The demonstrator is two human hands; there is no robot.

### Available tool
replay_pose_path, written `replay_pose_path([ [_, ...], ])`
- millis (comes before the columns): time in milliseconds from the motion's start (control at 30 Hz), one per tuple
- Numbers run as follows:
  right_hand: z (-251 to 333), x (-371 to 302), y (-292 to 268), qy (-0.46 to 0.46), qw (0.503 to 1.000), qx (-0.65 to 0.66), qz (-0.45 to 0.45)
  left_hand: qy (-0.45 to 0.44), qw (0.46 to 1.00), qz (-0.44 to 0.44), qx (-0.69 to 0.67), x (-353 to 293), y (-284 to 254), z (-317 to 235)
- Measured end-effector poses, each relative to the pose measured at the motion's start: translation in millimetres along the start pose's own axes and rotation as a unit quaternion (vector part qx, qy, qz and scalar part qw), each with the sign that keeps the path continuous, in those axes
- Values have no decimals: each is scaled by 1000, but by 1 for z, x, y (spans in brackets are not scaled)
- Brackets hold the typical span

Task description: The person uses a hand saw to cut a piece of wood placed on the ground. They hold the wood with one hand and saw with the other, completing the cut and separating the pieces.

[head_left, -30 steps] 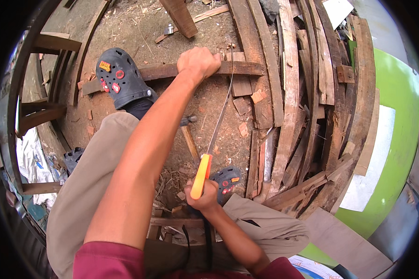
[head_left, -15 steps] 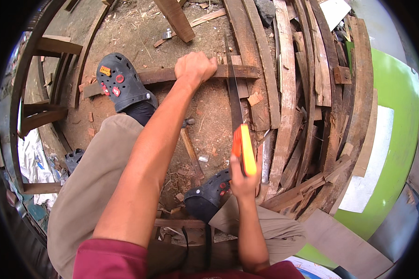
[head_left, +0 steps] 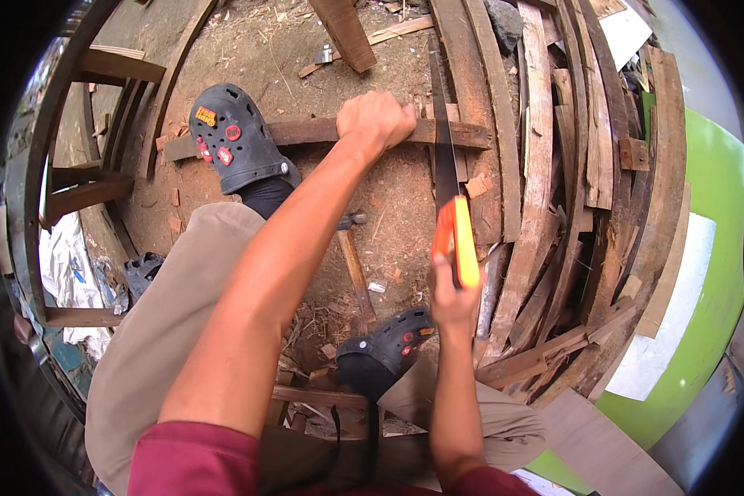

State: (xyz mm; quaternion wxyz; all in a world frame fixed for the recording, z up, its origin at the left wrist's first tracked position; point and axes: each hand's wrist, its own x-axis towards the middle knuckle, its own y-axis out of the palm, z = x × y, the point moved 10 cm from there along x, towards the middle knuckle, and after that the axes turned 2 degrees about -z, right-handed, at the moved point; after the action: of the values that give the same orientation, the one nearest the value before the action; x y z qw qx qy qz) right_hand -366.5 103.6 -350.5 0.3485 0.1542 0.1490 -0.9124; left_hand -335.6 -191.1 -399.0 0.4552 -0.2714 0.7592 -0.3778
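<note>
A dark wooden bar [head_left: 306, 132] lies across a wider plank [head_left: 477, 190] at its right end. My left hand [head_left: 378, 120] is closed over the bar and presses down on it from above. My right hand [head_left: 455, 296] grips the orange and yellow handle of a handsaw [head_left: 466, 248]. The saw's dark blade points away from me and crosses the bar to the right of my left hand, near the bar's end. My left foot, in a black clog [head_left: 238, 136], rests on the bar's left part.
A hammer [head_left: 355, 269] lies on the dirt ground between my feet. My other clog [head_left: 388, 347] is near it. Old planks [head_left: 537, 165] are stacked along the right, beside a green surface [head_left: 711, 149]. A wooden frame [head_left: 99, 194] stands at left, and a wooden leg [head_left: 343, 33] ahead.
My right hand has pushed the handsaw forward, so its handle is closer to the bar. My left hand keeps its hold on the bar. The whole view has shifted slightly.
</note>
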Motion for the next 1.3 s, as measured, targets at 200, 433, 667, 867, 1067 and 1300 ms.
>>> replay_pose_path([
  [200, 19, -31, 14, -109, 983, -145, 20, 28, 999, -18, -9, 12, -5, 6],
  [433, 8, -5, -2, -7, 1000, -30, -4, 9, 1000, -5, 17, -2, 9, 2],
  [667, 17, -68, -2, -122, 984, -130, 14, 7, 999, 38, 23, 3, 5, 7],
  [867, -2, -38, -19, 5, 999, -32, 37, -7, 1000, 24, 16, -3, 7, 5],
  [1067, 8, 11, 29, -13, 999, -51, -1, 32, 999, 23, 16, 3, 7, 7],
  [1300, -18, -88, -43, 10, 999, -35, 32, 1, 1000, 5, 22, 2, 4, -3],
])
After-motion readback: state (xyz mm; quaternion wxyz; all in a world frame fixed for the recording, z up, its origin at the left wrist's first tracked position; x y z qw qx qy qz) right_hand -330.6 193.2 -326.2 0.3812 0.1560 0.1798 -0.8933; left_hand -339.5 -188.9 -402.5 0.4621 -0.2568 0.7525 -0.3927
